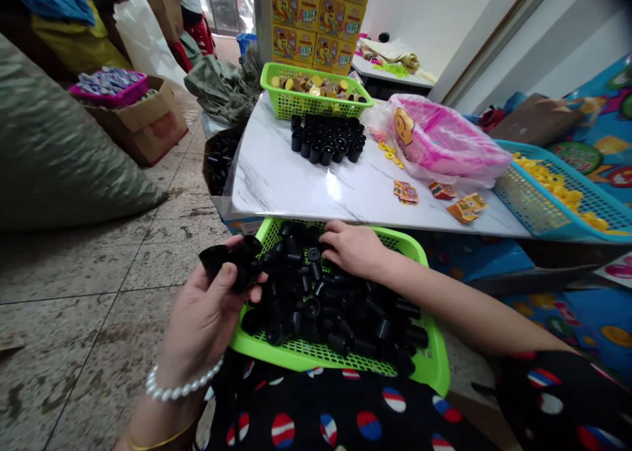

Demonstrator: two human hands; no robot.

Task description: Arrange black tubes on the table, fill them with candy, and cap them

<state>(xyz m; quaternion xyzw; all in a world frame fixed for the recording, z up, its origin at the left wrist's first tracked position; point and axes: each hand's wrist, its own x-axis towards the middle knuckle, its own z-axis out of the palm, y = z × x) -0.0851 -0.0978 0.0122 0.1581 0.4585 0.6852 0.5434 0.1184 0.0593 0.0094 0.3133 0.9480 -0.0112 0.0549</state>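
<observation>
Marble-topped table (pixel 281 184) at upper centre holds a tight cluster of upright black caps (pixel 326 138); a larger loose heap of black caps (pixel 336 309) remains in the green basket (pixel 434 352) on the lap, where the left hand (pixel 202 313) grips 2 caps (pixel 241 260) and the right hand (pixel 350 248) lies open on top.

Near, a lime-green mesh basket (pixel 433 365) heaped with matt black plastic caps (pixel 316 306). Farther, a white tabletop (pixel 296 187) veined in grey. To the right, a sky-blue mesh basket (pixel 530 204) filled with yellow pieces (pixel 557 191), beside a bright pink plastic bag (pixel 444 138). Nearest, black cloth (pixel 326 398) dotted with circles banded red, white and blue.
</observation>
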